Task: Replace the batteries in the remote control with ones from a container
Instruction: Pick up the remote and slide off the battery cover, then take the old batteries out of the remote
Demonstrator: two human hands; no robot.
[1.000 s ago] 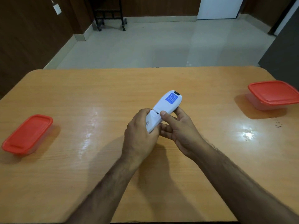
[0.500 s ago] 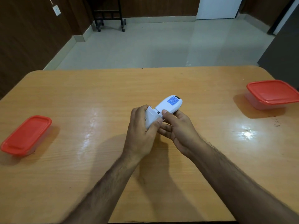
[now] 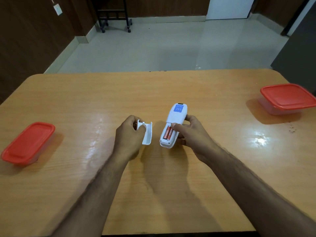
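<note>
A white remote control [image 3: 176,117] lies back-up over the middle of the wooden table [image 3: 171,86], gripped by my right hand [image 3: 191,135] with the thumb at the open battery bay. Two orange batteries [image 3: 167,133] sit side by side in that bay. My left hand [image 3: 128,137] holds the detached white battery cover [image 3: 147,133] a short way left of the remote. A clear container with a red lid [image 3: 28,142] stands at the left edge. A second red-lidded container [image 3: 287,98] stands at the far right.
Both containers have their lids on. Beyond the table's far edge lies a pale tiled floor, with a black wheeled stand [image 3: 114,16] against the dark wooden wall and a white door [image 3: 229,7] at the back right.
The battery cover has come off the remote. My left hand has carried it to the left, and the two orange batteries now show. The remote has turned nearer to lengthwise.
</note>
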